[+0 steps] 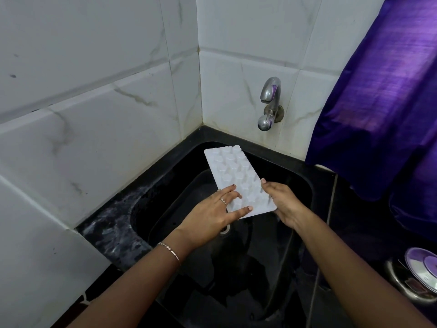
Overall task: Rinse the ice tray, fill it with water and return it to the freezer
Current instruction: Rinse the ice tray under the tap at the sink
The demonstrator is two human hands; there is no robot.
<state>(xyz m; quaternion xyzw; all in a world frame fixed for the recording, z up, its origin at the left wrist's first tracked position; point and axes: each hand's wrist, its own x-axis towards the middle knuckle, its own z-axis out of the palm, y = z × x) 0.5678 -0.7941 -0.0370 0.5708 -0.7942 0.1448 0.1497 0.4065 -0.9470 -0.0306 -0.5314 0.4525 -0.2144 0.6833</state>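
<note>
We are standing at a black sink (pixel 303 185) in a white-tiled corner. Over it, the ice tray (pixel 233 171) is lying upside down under the straight fingers of our left hand (pixel 210 216). Our right hand (pixel 283 202) is gripping its edge.

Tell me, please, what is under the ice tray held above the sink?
Below the ice tray shows the black sink basin, with a drain ring peeking out by the left hand. The tray hides the basin directly beneath it and most fingers of the right hand.
</note>
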